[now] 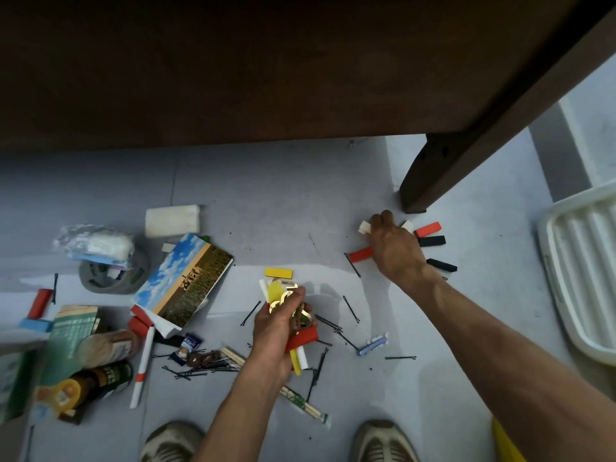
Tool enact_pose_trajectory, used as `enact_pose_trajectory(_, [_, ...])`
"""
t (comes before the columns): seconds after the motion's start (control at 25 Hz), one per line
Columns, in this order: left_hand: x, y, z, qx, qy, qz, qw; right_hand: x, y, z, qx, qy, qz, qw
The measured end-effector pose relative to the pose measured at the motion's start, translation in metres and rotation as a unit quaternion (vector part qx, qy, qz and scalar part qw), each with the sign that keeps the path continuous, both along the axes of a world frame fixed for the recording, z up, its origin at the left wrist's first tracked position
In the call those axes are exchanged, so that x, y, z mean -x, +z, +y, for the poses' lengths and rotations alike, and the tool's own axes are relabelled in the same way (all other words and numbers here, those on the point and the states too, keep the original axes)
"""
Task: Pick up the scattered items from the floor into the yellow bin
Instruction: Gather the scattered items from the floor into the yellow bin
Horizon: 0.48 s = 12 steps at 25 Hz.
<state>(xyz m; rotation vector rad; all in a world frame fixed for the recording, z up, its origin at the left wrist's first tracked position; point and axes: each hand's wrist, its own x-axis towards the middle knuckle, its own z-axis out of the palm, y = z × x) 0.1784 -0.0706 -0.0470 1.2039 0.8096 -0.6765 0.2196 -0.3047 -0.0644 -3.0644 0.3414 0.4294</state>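
My left hand (pixel 278 331) grips a bunch of collected pieces (pixel 293 315): gold rings, a red block, yellow and white sticks. My right hand (pixel 391 248) reaches to the floor near the table leg and pinches a white block (pixel 364 227). Around it lie a red block (pixel 360 254), another red block (pixel 427 229), two black blocks (pixel 432 241) and a white piece (pixel 407 224). A yellow block (pixel 278 272) lies on the floor above my left hand. A corner of the yellow bin (pixel 505 441) shows at the bottom right.
Several black hairpins (pixel 203 370), a blue clip (pixel 372 344), chopsticks (pixel 305 403), a picture book (pixel 183 283), bottles (pixel 100 375) and a tape roll (pixel 113 275) litter the floor. A brown table (pixel 300 68) overhangs; its leg (pixel 416 181) stands close. A white tray (pixel 583 268) lies at the right.
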Motion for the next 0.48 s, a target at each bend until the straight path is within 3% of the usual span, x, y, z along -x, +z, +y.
enact_pose_trajectory(0.2, [0.002, 0.001, -0.006, 0.001, -0.001, 0.006, 1.0, 0.034, -0.002, 0.006, -0.007, 0.094, 0.028, 0.995])
enact_pose_trajectory(0.48, [0.005, 0.007, -0.015, 0.006, -0.014, -0.003, 1.0, 0.039, -0.002, 0.027, 0.008, -0.019, 0.008, 1.0])
